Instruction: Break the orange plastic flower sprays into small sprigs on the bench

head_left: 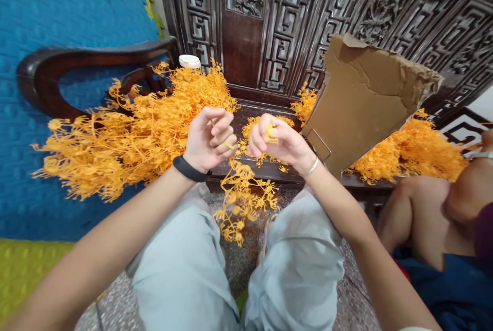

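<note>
Left hand (212,136), black band (190,168) on wrist, fingers curled shut around an orange sprig (246,197); sprig hangs below the fingers, between the knees, above the speckled floor (352,290); exact grip point hidden by the fingers; right hand (275,138), thin bracelet (311,168) on wrist, pinches a small orange piece (271,134) between thumb and fingers; hands near each other, not touching; loose orange pieces (249,127) lie on the dark wooden bench (258,171) just behind the hands; big orange heap (154,120) to the left, beside the curved armrest (96,51), white container (189,61) at its back; cardboard (365,95) stands tilted on the right, another orange heap (427,143) behind and beside it; carved backrest (244,46) across the rear; blue mat (77,2) far left; another person's knee (423,200) at right edge.
</note>
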The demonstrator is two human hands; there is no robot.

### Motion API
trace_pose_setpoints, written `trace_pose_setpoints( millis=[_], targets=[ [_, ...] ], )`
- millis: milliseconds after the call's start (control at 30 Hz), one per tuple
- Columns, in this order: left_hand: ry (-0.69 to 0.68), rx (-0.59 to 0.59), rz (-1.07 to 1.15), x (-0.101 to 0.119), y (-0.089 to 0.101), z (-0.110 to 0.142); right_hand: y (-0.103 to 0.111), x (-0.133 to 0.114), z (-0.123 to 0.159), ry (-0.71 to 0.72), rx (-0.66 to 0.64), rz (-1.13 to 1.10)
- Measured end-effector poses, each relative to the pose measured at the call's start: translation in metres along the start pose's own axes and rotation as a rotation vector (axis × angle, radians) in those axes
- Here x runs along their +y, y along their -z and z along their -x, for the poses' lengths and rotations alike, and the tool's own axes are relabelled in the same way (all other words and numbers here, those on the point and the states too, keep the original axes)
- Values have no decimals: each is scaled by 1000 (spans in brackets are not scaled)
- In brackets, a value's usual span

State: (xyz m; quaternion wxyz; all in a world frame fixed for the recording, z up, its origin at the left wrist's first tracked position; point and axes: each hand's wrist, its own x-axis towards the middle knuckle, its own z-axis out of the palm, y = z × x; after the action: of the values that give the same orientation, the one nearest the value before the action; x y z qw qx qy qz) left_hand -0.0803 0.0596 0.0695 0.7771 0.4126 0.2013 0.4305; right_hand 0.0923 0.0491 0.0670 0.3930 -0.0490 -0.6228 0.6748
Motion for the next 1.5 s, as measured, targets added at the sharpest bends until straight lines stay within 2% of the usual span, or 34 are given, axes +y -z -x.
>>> trace_pose_setpoints(
  millis=[100, 200, 300, 500, 633, 733, 867, 1067, 1167, 1233, 1300, 1500],
  targets=[
    [-9, 12, -40, -1, 0, -2, 16, -2, 1, -45, 286, 150],
    [-8, 20, -83, -4, 0, -4, 44, 6, 4, -148, 580, 302],
    [-19, 6, -102, -7, 0, -6, 72, 17, 9, -238, 791, 413],
    [-41, -62, -148, -10, 3, -7, 108, 23, 20, -377, 1057, 471],
    [-32, -120, -233, -15, 3, -8, 123, 24, 28, -358, 1168, 389],
    [-32, -149, -290, -18, 3, -8, 130, 26, 33, -294, 1106, 354],
    [-53, -93, -349, -20, 4, -8, 124, 28, 31, -298, 929, 364],
    [-163, 107, -497, -22, 5, -11, 86, 22, 15, -365, 439, 448],
    [-224, 197, -534, -22, 6, -12, 63, 17, 10, -413, 137, 428],
    [-255, 248, -528, -22, 7, -13, 50, 16, 7, -442, 1, 410],
    [-276, 276, -519, -23, 8, -14, 39, 19, 5, -444, 4, 451],
    [-304, 251, -589, -25, 6, -12, 24, 39, -4, -350, 310, 584]
  ],
)
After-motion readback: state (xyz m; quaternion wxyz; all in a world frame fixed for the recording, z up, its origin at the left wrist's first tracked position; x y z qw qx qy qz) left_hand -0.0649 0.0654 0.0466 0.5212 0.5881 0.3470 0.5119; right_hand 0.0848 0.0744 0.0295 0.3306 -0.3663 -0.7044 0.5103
